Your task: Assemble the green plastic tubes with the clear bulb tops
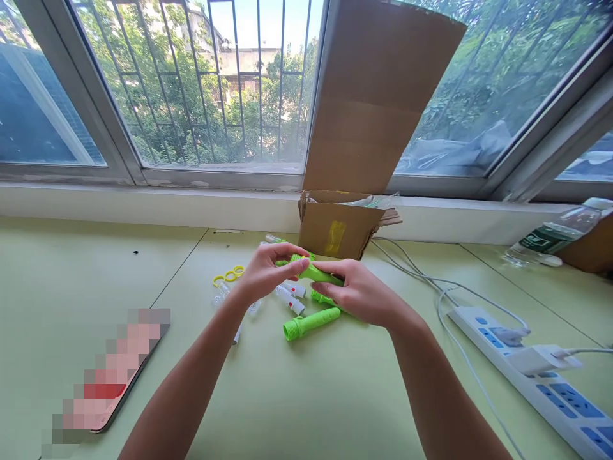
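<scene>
A bright green plastic tube [320, 275] with a threaded end lies between my hands above the table. My right hand [366, 294] is closed around its plain end. At the threaded end, the fingers of my left hand [271, 271] pinch the tube, and a speck of yellow shows by the fingertips. Just below, a second green tube [311, 324] rests with its threaded mouth to the left. Another green tube lies partly hidden under my right hand. White cylinders [290, 299] with red dots, clear plastic pieces and several yellow rings [230, 276] are scattered around my left hand.
An open cardboard box [342, 227] stands against the window ledge behind my hands. To the right are a white power strip [541, 377] with plugs and cables, and a tilted water bottle [558, 233]. A phone [129, 370], partly blurred out, lies at the left.
</scene>
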